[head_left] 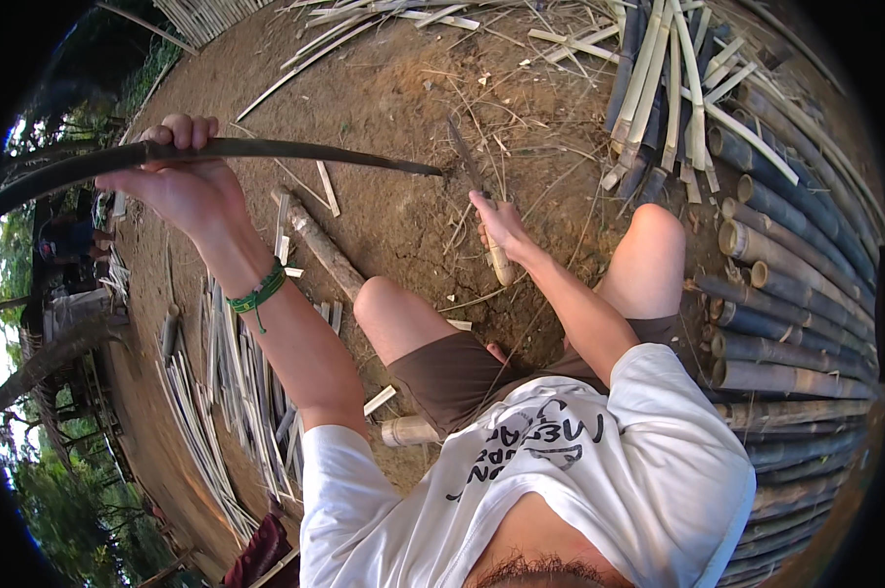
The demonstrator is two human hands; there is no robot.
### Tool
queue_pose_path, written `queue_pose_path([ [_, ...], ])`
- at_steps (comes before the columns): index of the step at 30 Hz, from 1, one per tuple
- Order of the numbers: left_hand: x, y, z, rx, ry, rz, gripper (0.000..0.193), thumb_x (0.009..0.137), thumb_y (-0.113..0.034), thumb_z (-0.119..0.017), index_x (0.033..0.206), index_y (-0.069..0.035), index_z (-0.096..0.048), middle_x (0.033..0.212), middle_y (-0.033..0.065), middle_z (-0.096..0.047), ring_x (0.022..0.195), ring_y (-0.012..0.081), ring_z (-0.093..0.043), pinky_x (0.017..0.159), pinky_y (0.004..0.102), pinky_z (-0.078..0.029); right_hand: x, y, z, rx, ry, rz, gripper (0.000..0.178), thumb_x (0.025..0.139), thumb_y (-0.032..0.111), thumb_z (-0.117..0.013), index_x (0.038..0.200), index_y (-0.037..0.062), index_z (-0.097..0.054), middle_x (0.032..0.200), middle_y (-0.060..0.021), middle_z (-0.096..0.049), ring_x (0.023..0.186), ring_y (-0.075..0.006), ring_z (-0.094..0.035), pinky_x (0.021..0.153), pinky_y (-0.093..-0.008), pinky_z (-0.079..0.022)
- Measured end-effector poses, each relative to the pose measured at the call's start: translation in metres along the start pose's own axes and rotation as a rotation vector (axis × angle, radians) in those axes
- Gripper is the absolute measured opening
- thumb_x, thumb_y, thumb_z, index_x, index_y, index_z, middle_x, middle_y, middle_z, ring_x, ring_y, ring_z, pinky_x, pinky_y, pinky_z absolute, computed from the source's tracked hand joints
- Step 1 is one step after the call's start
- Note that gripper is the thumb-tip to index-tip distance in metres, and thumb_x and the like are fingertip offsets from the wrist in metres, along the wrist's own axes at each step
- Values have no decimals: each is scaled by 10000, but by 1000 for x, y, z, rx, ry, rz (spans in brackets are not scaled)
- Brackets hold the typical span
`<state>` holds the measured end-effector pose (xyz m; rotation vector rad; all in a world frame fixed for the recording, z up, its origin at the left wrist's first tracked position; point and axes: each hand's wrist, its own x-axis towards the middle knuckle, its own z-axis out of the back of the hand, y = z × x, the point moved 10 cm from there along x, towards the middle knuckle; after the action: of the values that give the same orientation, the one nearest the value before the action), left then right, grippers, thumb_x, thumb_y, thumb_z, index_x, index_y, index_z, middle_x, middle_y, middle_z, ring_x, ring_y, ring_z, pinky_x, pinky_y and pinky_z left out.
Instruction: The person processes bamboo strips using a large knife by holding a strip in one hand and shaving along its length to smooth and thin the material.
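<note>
In my raised left hand [183, 181] is a long, dark bamboo strip [295, 150], with the fingers curled over its edge. The strip runs from the left rim of the view to a narrow end near the middle, close to the knife. My right hand [502, 227] is closed around a knife [465, 162], whose blade points away from me. Its pale handle end [501, 267] sticks out below the fist. In this view the strip's tip and the blade lie a little apart; their true distance is hard to judge.
Whole bamboo poles [785, 372] are stacked at my right, with split strips [669, 88] piled beyond them. More strips [222, 392] lie at the left. Between them, a thin log [325, 245] rests on bare earth [393, 88] near my knee. A bamboo piece [409, 431] lies by my thigh.
</note>
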<state>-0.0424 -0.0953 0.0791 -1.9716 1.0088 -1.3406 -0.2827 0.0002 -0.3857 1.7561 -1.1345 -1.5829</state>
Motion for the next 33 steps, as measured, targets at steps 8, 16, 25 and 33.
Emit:
queue_pose_path([
  [8,0,-9,16,319,-270,-153,713,884,-791,-300,857,-82,-365,576,44,-405,462,150,-385,443,286,-400,-51,41,-72,-16,136,196,500,955,528,-576,700,103,-503,570,2,-493,444,-105,-497,418,-300,-411],
  [16,-7,-13,19,279,-233,-146,719,846,-847,-219,739,-150,-362,473,-5,-288,405,117,-267,405,259,-273,-49,62,-122,-73,220,520,495,964,537,-550,754,90,-516,569,15,-451,419,-114,-359,366,-328,-305],
  [25,-4,-19,44,228,-194,-156,715,854,-834,-165,681,-197,-441,451,-27,-239,398,108,-186,414,258,-208,-47,71,-130,-169,320,520,510,956,549,-543,777,72,-560,508,53,-435,417,-102,-418,369,-297,-320],
  [33,-6,-19,36,292,-125,-194,737,846,-847,-168,614,-191,-412,475,-37,-237,419,104,-196,438,259,-211,15,-24,-79,-204,149,87,573,924,660,-520,765,109,-523,556,10,-510,459,-80,-498,429,-289,-455],
])
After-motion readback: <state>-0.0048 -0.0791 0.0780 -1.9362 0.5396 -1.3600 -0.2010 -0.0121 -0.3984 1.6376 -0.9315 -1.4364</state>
